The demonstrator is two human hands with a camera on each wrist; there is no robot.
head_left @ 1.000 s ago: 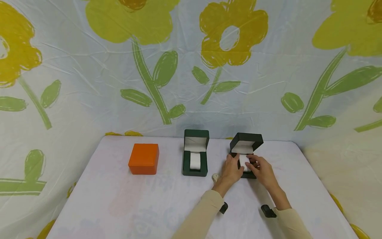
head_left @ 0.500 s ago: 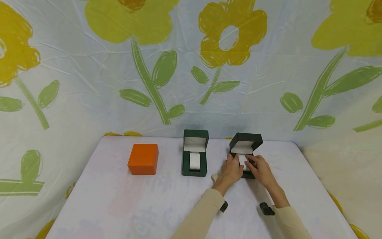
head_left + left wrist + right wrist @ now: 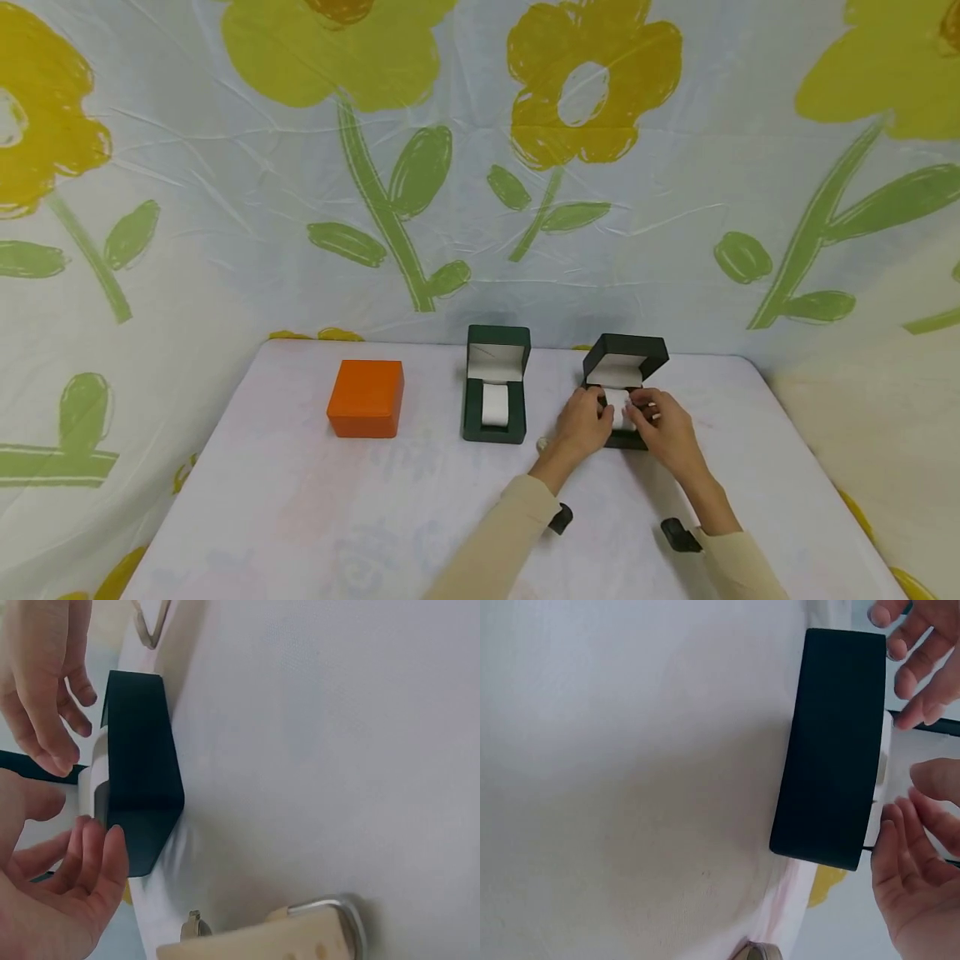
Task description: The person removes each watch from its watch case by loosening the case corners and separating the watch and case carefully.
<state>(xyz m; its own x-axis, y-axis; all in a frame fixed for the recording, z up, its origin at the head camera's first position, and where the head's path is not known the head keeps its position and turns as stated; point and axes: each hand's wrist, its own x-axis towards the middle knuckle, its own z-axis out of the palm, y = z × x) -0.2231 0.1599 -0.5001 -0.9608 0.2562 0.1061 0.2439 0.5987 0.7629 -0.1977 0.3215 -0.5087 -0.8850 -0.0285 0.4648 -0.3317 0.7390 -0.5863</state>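
Both hands work at the white cushion [image 3: 617, 407] of the rightmost dark box [image 3: 633, 348], whose lid stands raised. My left hand [image 3: 583, 423] holds the cushion's left side, fingers beyond and thumb nearer. On its right side, my right hand [image 3: 670, 429] bends thumb and fingers about the edge. A small greyish-tan patch [image 3: 882, 768] shows on the cushion in the right wrist view; what it is stays unclear. Beside the left forearm lies a small pale thing [image 3: 542, 444]; the left wrist view shows a beige strap [image 3: 262, 941] with holes and a metal buckle there.
A second raised-lid dark green box [image 3: 471, 417] with a white cushion stands to the left. Further left sits a closed orange box [image 3: 365, 398]. Flower-printed cloth [image 3: 645, 250] hangs right behind the white table [image 3: 375, 517]. A metal piece [image 3: 756, 950] shows at the right wrist view's bottom edge.
The right thumb and fingertips have shifted slightly right along the cushion's edge. My left hand stays at the cushion, its forearm now covering more of the pale thing. The boxes stay in place.
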